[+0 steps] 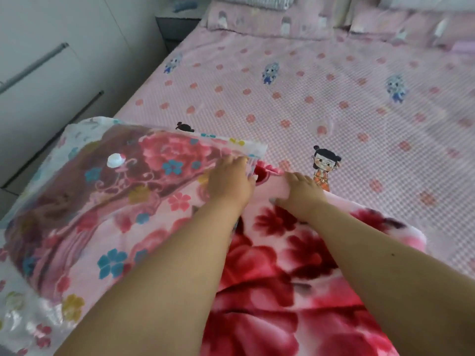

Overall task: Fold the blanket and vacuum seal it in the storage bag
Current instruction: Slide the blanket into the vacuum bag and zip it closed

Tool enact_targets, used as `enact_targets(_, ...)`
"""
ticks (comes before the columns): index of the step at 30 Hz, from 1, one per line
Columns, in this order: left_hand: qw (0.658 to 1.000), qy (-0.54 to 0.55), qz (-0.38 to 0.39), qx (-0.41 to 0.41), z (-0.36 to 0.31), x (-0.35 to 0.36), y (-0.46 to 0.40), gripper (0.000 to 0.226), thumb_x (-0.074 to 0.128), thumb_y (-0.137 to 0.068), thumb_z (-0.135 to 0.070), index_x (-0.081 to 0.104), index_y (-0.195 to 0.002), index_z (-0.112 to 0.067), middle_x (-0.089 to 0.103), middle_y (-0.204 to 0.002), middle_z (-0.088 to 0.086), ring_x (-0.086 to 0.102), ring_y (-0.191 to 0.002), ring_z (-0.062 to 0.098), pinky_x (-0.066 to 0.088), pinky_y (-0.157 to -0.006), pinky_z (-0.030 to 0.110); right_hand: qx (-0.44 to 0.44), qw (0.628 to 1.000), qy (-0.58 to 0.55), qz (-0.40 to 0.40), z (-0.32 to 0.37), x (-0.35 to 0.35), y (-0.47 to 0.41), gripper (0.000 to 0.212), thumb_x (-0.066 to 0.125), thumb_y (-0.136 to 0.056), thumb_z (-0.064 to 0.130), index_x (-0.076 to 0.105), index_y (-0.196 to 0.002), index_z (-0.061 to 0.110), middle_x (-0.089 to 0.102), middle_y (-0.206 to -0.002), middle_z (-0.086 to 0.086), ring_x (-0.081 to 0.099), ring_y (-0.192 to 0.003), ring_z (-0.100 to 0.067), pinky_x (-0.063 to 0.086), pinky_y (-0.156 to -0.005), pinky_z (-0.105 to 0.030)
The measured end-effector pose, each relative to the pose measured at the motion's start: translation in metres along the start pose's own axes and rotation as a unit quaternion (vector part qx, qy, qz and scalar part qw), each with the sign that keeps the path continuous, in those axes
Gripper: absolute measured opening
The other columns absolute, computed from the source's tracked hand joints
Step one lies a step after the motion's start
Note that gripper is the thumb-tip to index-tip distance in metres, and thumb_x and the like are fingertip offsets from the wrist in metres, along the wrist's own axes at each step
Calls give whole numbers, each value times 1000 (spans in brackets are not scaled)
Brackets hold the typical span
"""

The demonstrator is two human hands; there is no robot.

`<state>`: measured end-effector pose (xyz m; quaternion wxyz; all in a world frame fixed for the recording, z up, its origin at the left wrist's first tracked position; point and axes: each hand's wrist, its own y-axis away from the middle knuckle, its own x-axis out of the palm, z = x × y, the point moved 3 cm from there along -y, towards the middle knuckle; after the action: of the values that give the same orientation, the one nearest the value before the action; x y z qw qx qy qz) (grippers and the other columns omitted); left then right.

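A folded pink blanket [290, 268] with big red flowers lies on the bed, its left part inside a clear storage bag [97, 201] printed with small coloured flowers. The bag's white round valve [115, 160] shows on top at the left. My left hand [230, 182] grips the bag's open edge at the far side, fingers curled over it. My right hand [299, 191] presses on the blanket's far corner just right of the bag's mouth, fingers bent into the fabric. The blanket's right part sticks out of the bag.
The bed [334, 98] carries a pink checked sheet with cartoon figures. Pink pillows [270, 19] line the far end. White wardrobe doors [51, 73] with long handles stand at the left, and a grey nightstand [174, 29] sits beside the bed's head.
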<state>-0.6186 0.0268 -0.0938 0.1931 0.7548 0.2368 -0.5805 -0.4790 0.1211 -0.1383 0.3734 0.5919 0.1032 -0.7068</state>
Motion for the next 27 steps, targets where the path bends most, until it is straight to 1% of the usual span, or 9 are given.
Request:
enact_targets(6, 990, -101, 40, 87, 2, 18, -70, 47, 58, -84, -45, 59, -120, -13, 48, -134, 5, 40, -124, 25, 35, -100, 39, 109, 991, -40, 72, -12, 19, -43, 107, 63, -62, 79, 31, -146, 22, 42, -147, -4, 40, -134, -25, 36, -109, -42)
enact_targets(10, 982, -148, 77, 88, -5, 25, -96, 34, 62, -79, -26, 62, -110, -14, 58, -117, 7, 50, -111, 26, 41, -92, 36, 152, 980, -66, 112, -22, 27, -62, 112, 67, -52, 82, 37, -142, 23, 49, -142, -4, 49, -127, -26, 40, -104, -40)
enact_targets(13, 977, -158, 122, 70, -13, 31, -113, 29, 60, -82, -10, 62, -110, -13, 63, -116, 8, 58, -109, 28, 47, -85, 34, 170, 969, -103, 149, -30, 33, -71, 115, 71, -47, 81, 41, -140, 20, 52, -139, -5, 53, -120, -25, 43, -102, -38)
enact_targets(16, 975, -142, 166, 35, -16, 39, -129, 26, 57, -84, -1, 63, -109, -8, 63, -111, 7, 60, -106, 28, 45, -76, 32, 164, 969, -99, 156, -31, 35, -74, 104, 73, -50, 77, 50, -133, 19, 59, -130, -4, 58, -112, -25, 45, -99, -38)
enact_targets(18, 970, -149, 192, 28, -18, 43, -134, 11, 56, -85, -1, 61, -91, -8, 59, -92, 4, 56, -89, 24, 42, -70, 31, 150, 977, -78, 133, -29, 34, -73, 95, 72, -53, 76, 54, -128, 22, 61, -124, -1, 59, -109, -24, 46, -96, -36)
enact_targets(20, 967, -152, 198, 45, -19, 51, -139, 8, 56, -83, -2, 53, -80, -8, 52, -85, 3, 51, -79, 20, 42, -65, 31, 138, 983, -65, 100, -27, 35, -71, 91, 72, -53, 77, 55, -128, 27, 63, -123, 1, 59, -109, -23, 45, -95, -35)
enact_targets(23, 972, -99, 197, 81, -18, 62, -153, 6, 57, -85, -14, 58, -85, -9, 59, -87, 4, 53, -68, 18, 38, -53, 28, 123, 988, -62, 66, -25, 36, -68, 87, 71, -57, 75, 53, -130, 31, 63, -123, 4, 58, -112, -21, 41, -92, -34)
enact_targets(25, 975, -50, 200, 87, -19, 66, -164, 24, 55, -92, -28, 60, -101, -6, 60, -102, 10, 55, -79, 22, 42, -63, 31, 116, 990, -63, 56, -26, 36, -66, 86, 70, -60, 75, 52, -132, 32, 63, -124, 5, 58, -114, -20, 39, -92, -33)
enact_targets(27, 973, -26, 210, 86, -19, 70, -174, 42, 53, -95, -32, 52, -125, -3, 55, -123, 16, 56, -103, 29, 45, -84, 36, 111, 990, -71, 44, -28, 37, -65, 82, 70, -60, 74, 53, -129, 34, 64, -121, 5, 58, -113, -20, 41, -91, -32)
